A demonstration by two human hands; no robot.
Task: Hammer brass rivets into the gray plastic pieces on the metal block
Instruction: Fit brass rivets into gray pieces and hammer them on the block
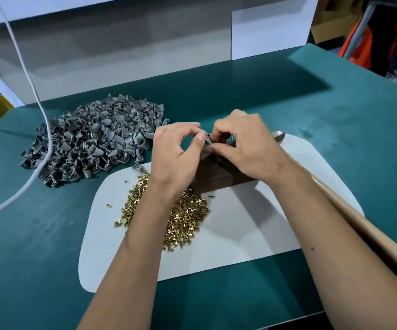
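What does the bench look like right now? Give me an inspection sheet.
Surface: green bench top with a white mat.
Job's things: gray plastic pieces heaped on the left; brass rivets piled on the mat; metal block; hammer lying at right.
Clutter: nothing seen.
Hands: left hand and right hand, fingers pinching one gray piece over the block.
Cables: white cable crossing the gray heap.
Surroundings: white panels, orange cloth.

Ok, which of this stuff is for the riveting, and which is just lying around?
For the job:
gray plastic pieces
brass rivets
metal block
hammer
gray piece pinched between left hand and right hand

Just lying about:
white cable
white panel
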